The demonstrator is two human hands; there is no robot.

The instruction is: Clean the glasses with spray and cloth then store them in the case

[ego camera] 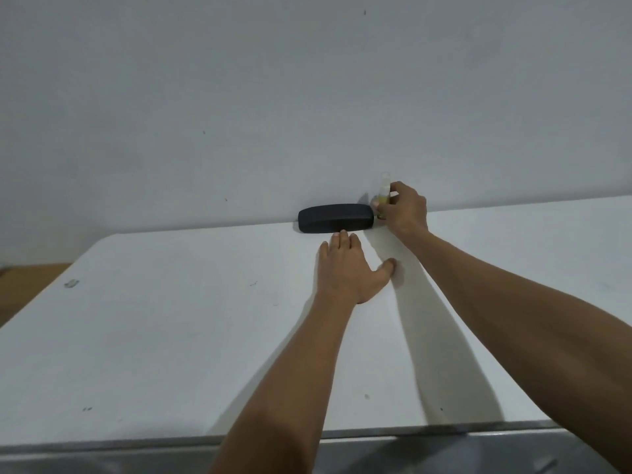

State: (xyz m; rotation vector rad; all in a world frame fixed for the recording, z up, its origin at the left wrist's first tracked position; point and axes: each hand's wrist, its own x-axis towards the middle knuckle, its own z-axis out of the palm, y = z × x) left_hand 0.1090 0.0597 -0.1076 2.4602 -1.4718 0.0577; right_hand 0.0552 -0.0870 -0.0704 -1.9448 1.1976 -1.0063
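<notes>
A black glasses case (335,218) lies closed at the far edge of the white table (171,336), against the wall. Right beside its right end stands a small clear spray bottle (383,193) with yellowish liquid. My right hand (405,210) is wrapped around the bottle's lower part. My left hand (349,268) lies flat on the table, fingers together and thumb spread, its fingertips just short of the case's front edge. No glasses and no cloth are visible.
A plain white wall (273,97) rises directly behind the case and bottle. A small greenish scrap (71,283) lies near the table's left edge. Brown floor (24,285) shows at the far left.
</notes>
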